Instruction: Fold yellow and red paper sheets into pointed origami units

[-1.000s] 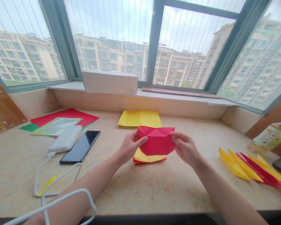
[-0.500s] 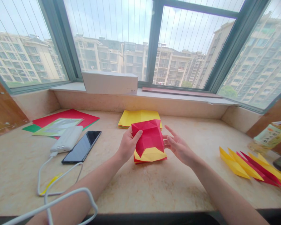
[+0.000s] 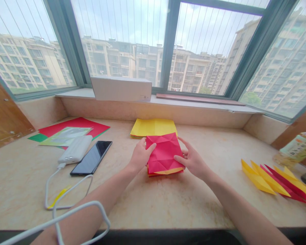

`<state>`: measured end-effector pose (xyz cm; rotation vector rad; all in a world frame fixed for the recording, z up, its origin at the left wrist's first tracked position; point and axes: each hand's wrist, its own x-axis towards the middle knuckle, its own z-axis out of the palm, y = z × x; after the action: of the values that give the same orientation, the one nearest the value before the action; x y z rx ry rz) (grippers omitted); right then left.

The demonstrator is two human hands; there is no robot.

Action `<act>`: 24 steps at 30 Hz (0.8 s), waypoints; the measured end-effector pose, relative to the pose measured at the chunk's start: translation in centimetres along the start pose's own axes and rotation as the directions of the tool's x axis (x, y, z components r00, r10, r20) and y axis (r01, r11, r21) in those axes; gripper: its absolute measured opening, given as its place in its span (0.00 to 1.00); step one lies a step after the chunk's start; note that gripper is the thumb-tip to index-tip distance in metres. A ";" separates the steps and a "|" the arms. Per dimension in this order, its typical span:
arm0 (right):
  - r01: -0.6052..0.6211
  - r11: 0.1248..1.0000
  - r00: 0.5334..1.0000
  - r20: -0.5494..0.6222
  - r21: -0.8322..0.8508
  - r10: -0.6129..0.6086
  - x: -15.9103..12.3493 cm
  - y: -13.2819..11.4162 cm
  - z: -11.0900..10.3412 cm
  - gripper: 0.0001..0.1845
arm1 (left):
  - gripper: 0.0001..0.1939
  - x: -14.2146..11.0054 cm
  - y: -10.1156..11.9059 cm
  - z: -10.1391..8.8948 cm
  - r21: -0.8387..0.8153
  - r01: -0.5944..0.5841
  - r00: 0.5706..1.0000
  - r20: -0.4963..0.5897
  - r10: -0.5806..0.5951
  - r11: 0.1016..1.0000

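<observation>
A creased red paper sheet (image 3: pixel 164 153) is held between both hands at the middle of the counter. My left hand (image 3: pixel 140 154) pinches its left edge, thumb on top. My right hand (image 3: pixel 193 156) grips the right edge, with the thumb on the face and the fingers behind. Under the sheet, the yellow and red edges of a small stack of folded papers (image 3: pixel 165 173) show; most of that stack is hidden. Just behind lies a pile of yellow paper (image 3: pixel 153 127) with a centre crease.
To the left lie a black phone (image 3: pixel 91 158), a white power bank (image 3: pixel 75 149) with a looping white cable (image 3: pixel 46 190), and red and green sheets (image 3: pixel 73 124). At right are folded yellow and red paper pieces (image 3: pixel 265 178) and a bottle (image 3: pixel 295 148). A white box (image 3: pixel 121 89) stands on the sill.
My right hand has closed on the right edge of the red sheet, its fingers previously spread beside it. The sheet now lies flatter and covers more of the stack below.
</observation>
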<state>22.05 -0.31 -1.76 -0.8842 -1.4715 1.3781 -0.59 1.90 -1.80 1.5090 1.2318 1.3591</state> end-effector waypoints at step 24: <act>0.070 0.345 0.992 0.029 -0.936 -0.123 0.1 2.2 -0.4 0.21 | 0.19 -1.4 -0.5 0.4 0.597 -0.623 0.746 0.647 0.154 0.506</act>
<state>22.23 0.19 -3.98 -1.4685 -2.2655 0.2307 -0.27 0.73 -2.69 2.7495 1.1875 0.4797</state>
